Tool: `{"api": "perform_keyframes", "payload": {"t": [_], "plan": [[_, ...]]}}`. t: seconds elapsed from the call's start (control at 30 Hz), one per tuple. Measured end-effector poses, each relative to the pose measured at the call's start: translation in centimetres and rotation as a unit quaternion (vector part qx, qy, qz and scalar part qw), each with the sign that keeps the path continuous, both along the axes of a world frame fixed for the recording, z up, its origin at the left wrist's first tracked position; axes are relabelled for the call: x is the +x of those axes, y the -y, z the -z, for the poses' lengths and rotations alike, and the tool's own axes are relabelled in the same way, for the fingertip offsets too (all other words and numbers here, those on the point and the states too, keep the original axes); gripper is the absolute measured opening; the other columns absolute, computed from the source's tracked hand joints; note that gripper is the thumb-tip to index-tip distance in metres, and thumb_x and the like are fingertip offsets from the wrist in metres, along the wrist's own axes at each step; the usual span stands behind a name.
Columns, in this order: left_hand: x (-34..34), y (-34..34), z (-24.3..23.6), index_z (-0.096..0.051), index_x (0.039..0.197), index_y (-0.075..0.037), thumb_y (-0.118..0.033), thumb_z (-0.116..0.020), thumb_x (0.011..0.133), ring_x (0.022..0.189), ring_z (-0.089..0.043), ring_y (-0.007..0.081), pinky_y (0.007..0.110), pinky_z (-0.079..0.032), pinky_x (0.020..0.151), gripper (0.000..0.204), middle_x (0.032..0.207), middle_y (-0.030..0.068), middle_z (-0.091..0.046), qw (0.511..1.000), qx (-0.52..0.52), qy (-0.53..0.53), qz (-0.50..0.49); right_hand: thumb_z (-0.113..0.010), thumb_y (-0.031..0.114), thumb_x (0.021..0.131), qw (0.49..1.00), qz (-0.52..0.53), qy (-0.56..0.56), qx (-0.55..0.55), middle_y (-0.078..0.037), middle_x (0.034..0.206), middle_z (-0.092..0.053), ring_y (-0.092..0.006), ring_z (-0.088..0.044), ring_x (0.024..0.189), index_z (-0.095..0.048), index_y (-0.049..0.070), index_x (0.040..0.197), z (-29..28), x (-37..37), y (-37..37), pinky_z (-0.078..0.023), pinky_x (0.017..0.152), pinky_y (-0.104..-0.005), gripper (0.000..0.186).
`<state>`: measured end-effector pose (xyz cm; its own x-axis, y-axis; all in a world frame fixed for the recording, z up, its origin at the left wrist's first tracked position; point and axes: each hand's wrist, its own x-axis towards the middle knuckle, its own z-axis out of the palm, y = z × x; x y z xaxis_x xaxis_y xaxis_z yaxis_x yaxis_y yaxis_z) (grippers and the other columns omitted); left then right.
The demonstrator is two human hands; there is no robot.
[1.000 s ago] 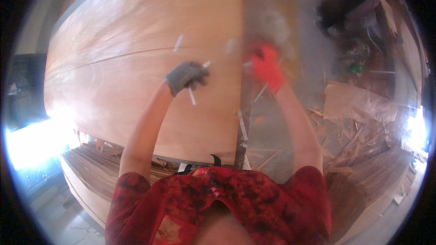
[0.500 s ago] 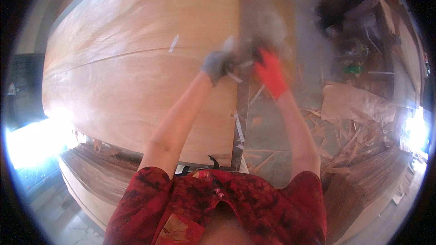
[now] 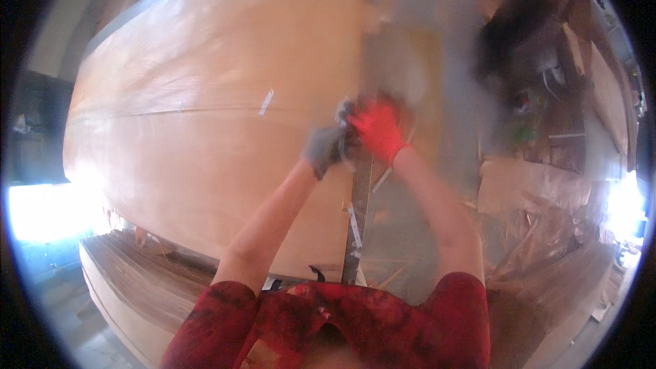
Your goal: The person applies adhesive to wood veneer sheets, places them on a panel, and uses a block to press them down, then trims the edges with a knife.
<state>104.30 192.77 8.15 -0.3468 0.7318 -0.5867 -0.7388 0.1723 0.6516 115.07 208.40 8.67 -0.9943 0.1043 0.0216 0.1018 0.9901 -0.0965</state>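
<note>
A large pale wooden sheet [image 3: 205, 150] fills the left half, with a short white tape strip [image 3: 266, 102] on it and a dark strip [image 3: 356, 254] along its right edge. My left hand [image 3: 324, 152] in a grey glove is at that edge, fingers curled around what looks like a curved white strip [image 3: 346, 155]. My right hand [image 3: 376, 128] in a red glove reaches over the same spot, its closed fingertips beside my left fingers; what they hold is blurred and hidden. A longer white strip [image 3: 354, 224] lies along the edge nearer me.
Layered wood sheets [image 3: 130, 273] lie at the lower left. At the right are a crumpled veneer piece [image 3: 526, 184], wood scraps [image 3: 523, 239], a yellowish panel [image 3: 427, 61] and a small green object [image 3: 526, 133]. Bright glare shows at both sides.
My left hand has moved rightward to the sheet's edge and my right hand inward to meet it. The whole view has shifted, so the sheet appears lower in the picture.
</note>
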Motion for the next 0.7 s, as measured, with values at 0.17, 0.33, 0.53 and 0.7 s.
{"api": "perform_keyframes", "payload": {"t": [0.17,0.33,0.53,0.7], "plan": [[-2.7,1.4,-0.1,-0.070,0.094,0.001,-0.018,-0.062,0.093,0.059,-0.066,0.0188,0.033,-0.054,0.052,0.021,0.081,0.0111,-0.072,0.960,-0.089,-0.174,0.199,-0.059,0.021,0.084,0.994,-0.020,0.033,0.098,-0.009,0.145,-0.051,-0.0343,-0.042,0.136,-0.053,0.019,0.139,-1.4,0.0,0.6,-0.039,0.097,-0.0505,0.055],[-10.6,7.8,-2.6,-0.071,0.100,-0.003,-0.016,-0.063,0.089,0.065,-0.069,0.0169,0.032,-0.055,0.050,0.018,0.083,0.0096,-0.072,0.841,-0.056,-0.354,0.406,-0.053,0.020,0.088,0.986,-0.019,0.095,0.134,-0.009,0.147,-0.049,-0.0359,-0.041,0.138,-0.052,0.018,0.139,-0.6,-2.1,2.3,-0.037,0.099,-0.0547,0.051],[-11.7,24.6,-11.5,-0.066,0.115,0.000,-0.021,-0.057,0.094,0.069,-0.064,0.0146,0.027,-0.054,0.055,0.031,0.089,0.0085,-0.068,0.950,-0.149,-0.248,0.114,-0.052,0.023,0.092,0.981,0.029,0.168,0.094,-0.009,0.148,-0.050,-0.0364,-0.039,0.140,-0.049,0.024,0.143,-2.0,-2.2,3.0,-0.036,0.107,-0.0548,0.051],[-10.2,39.1,-11.8,-0.064,0.116,0.004,-0.021,-0.059,0.094,0.062,-0.057,0.0108,0.023,-0.051,0.054,0.033,0.085,0.0077,-0.064,0.952,-0.165,-0.246,-0.078,-0.058,0.026,0.092,0.998,-0.002,-0.063,-0.012,-0.013,0.150,-0.047,-0.0388,-0.042,0.137,-0.048,0.021,0.145,-0.9,0.4,1.0,-0.033,0.111,-0.0540,0.054]]}}
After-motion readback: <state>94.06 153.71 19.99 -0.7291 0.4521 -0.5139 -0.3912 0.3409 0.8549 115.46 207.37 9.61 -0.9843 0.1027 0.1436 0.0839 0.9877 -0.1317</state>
